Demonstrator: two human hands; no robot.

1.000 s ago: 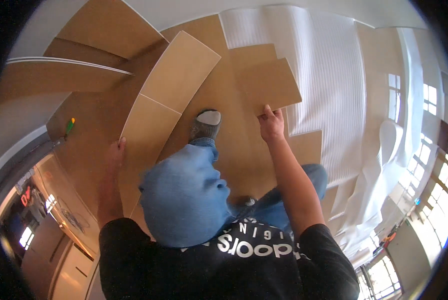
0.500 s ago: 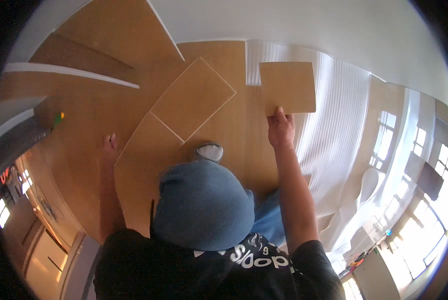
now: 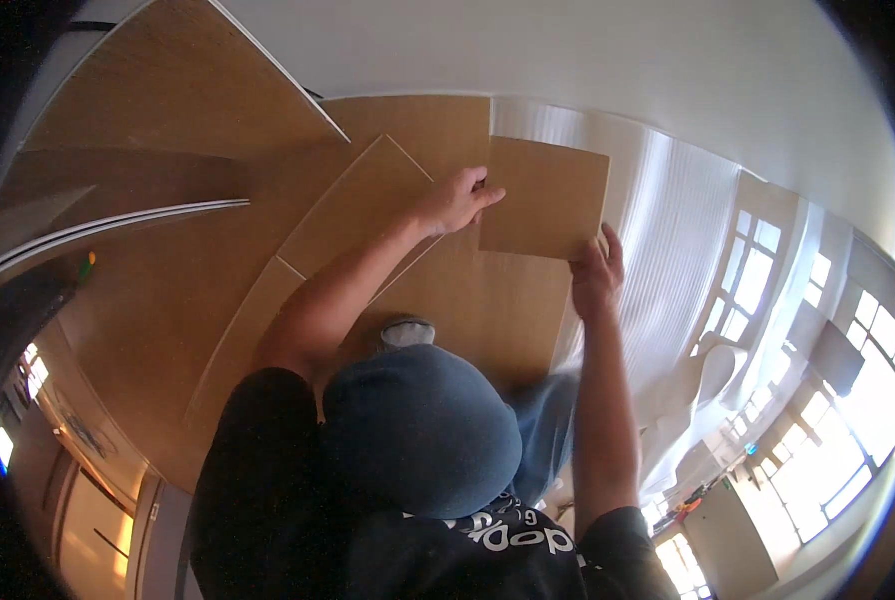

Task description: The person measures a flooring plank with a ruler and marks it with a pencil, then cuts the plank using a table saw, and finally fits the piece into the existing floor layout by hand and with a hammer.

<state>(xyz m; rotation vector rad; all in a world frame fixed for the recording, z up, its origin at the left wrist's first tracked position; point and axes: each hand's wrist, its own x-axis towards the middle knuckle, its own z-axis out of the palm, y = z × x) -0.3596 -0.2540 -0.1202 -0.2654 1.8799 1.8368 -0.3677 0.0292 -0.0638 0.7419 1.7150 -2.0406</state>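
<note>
A flat, square brown board (image 3: 546, 197) is held up in front of me, tilted slightly. My right hand (image 3: 596, 280) grips its lower right corner, with fingers along the right edge. At the opposite side my left hand (image 3: 453, 205) has its thumb and curled fingers at the left edge, closed on it. Below and to the left lies a larger brown panel (image 3: 353, 205) with pale edges, partly covered by my left forearm.
A translucent ribbed sheet (image 3: 658, 220) lies on the right. Large brown panels with white edges (image 3: 168, 90) stand at the upper left, beside a pale wall (image 3: 588, 50). Rolled white sheeting (image 3: 713, 375) is farther right. My shoe (image 3: 408, 332) rests on the brown surface.
My left hand has come up and right from the left side to the board's left edge. The board has shifted slightly left and down, and my right hand has moved to its right corner.
</note>
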